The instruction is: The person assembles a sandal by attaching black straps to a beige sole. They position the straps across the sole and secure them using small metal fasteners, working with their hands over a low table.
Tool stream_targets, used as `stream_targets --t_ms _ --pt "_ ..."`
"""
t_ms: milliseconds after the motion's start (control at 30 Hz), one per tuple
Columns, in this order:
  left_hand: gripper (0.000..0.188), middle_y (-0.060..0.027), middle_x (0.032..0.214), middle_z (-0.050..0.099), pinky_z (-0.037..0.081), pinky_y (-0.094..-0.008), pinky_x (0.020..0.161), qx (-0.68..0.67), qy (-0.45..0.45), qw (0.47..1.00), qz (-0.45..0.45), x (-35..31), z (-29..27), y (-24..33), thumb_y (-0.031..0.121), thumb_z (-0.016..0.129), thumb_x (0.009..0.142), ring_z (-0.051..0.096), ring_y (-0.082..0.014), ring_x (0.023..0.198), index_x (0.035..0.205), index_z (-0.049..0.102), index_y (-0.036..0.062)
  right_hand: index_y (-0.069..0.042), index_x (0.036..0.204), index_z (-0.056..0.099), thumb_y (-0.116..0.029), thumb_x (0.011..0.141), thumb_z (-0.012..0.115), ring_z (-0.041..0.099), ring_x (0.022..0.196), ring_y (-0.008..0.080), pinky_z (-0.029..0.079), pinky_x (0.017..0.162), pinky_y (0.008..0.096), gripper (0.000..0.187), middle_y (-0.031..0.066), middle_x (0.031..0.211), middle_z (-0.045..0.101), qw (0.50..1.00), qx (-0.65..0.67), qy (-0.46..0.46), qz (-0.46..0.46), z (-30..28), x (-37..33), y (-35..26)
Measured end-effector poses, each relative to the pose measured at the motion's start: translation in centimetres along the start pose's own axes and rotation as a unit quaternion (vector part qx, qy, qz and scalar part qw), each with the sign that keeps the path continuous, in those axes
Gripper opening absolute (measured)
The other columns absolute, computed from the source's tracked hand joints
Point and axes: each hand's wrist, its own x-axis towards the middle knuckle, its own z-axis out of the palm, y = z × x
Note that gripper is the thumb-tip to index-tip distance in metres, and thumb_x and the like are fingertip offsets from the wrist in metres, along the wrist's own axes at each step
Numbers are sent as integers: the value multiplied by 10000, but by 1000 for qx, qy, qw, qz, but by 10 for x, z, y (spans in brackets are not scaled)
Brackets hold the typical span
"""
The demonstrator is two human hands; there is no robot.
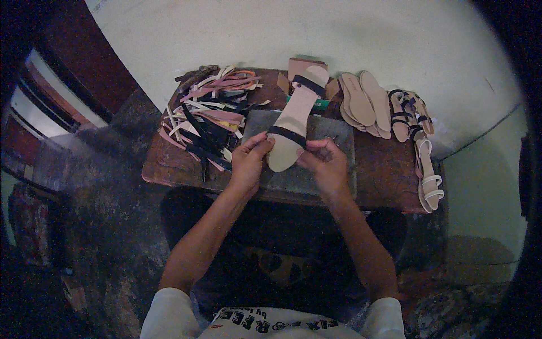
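Beyond the left hand point(248, 164) and right hand point(324, 166): pale wall point(271, 34), biggest thing in view. Under both hands and spreading out either side: brown wooden counter point(387, 175), front edge nearest the person. Directly below the hands, on the counter: flat grey slab point(271, 183).

Left of left hand: loose heap of cut strips point(212, 121), black, white and pink mixed, a few ends reaching the slab side. Ahead and right of right hand: stacked beige insoles point(358, 104), overlapping, rounded ends up.

Between the hands, over the slab: held sandal point(293, 116), beige footbed facing up, tilted, wide end toward the person, narrow end pointing away and a bit right. Both hands closed on it, one per side at the wide end. Left thumb on top by the edge; right thumb and fingers pinching near the opposite edge. Whether the sandal touches the slab: can't tell.

Farther right of right hand, past the insoles: black-strapped sandals point(401, 121), bunched. Nearer the person from those, at the counter's right end: white-strapped sandal point(427, 181).

Small stuff: black front strap point(287, 135) across the held sandal, ends right at the fingers. Smallest: round dark stud point(297, 85) on the far strap, ahead of the hands.
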Motion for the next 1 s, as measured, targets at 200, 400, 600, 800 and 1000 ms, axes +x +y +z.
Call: stream_targets --t_ms 200,400,600,800,1000 --pt "353 -112 1034 688 528 -283 785 31 -9 999 23 9 -4 0 89 694 875 658 -161 893 1189 609 -49 -14 1058 602 -5 797 767 650 924 177 550 807 320 309 91 992 668 992 -100 -20 -71 -1 0 12" --pt "367 -115 1069 679 524 -288 794 114 43 992 22 1 4 10 112 688 881 653 -167 918 1191 596 -60 -22 1175 575 -41 814 763 643 950 169 541 817 311 407 85 992 672 981 -154 -25 -116 2 -5 -17" --pt "301 -121 1054 680 531 -302 776 -6 20 998 -59 15 -11 -4 85 669 883 668 -197 888 1146 609 -48 -26 1153 635 -79 861 726 659 926 156 543 801 320 310 84 974 702 988 -83 -12 -132 -32 19 -41" --pt "255 -102 1020 691 521 -297 780 -3 18 998 -54 7 -3 2 78 656 891 667 -184 854 1111 624 -47 -16 1034 701 -106 848 683 678 950 319 523 869 411 207 160 1009 708 880 -451 -2 -148 -77 40 -17" --pt "241 -93 985 696 516 -288 779 42 -1 999 -34 9 -9 -2 91 678 880 664 -168 852 1082 645 -35 -20 998 706 -101 839 645 641 927 396 509 841 472 188 204 980 673 814 -549 28 -188 -68 51 12"
